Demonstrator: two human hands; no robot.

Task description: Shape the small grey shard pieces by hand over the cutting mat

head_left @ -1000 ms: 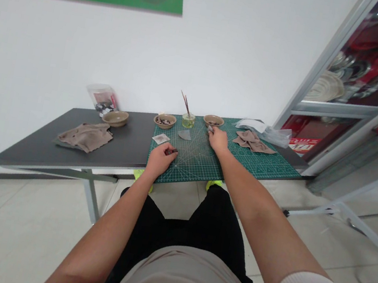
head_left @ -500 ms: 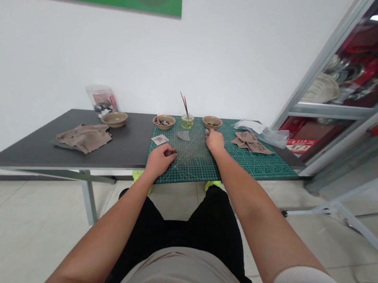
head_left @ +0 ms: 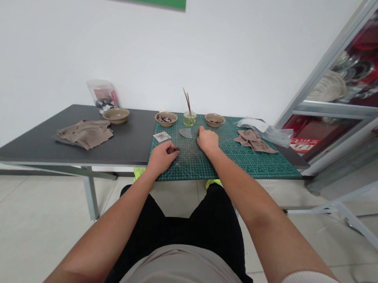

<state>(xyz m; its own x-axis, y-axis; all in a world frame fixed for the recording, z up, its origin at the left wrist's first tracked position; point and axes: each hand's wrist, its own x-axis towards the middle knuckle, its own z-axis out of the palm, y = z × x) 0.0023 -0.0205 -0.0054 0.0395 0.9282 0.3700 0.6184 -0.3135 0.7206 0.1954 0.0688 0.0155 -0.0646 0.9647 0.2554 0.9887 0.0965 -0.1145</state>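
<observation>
My left hand [head_left: 161, 160] rests at the near left of the green cutting mat [head_left: 254, 165], fingers closed around a small dark brown piece [head_left: 173, 150] whose kind I cannot make out. My right hand [head_left: 208, 141] is over the middle of the mat with its fingers pinched together; whatever it holds is hidden. Just left of it lies a flat grey rounded sheet [head_left: 186, 133]. A small whitish square packet [head_left: 162, 137] is beyond my left hand. Behind my right hand stands a tan bowl [head_left: 214, 123] with dark pieces inside.
Another tan bowl [head_left: 165, 122] holds dark and light pieces, beside a glass jar [head_left: 189, 119] with thin sticks. Left on the dark table [head_left: 130, 143] are a third bowl [head_left: 115, 117], a brown cloth [head_left: 86, 133] and a plastic bag [head_left: 102, 95]. A second cloth [head_left: 255, 141] lies right.
My right hand has moved left and slightly nearer, away from the right bowl toward the grey sheet. The left hand stays in place, gripping the dark piece.
</observation>
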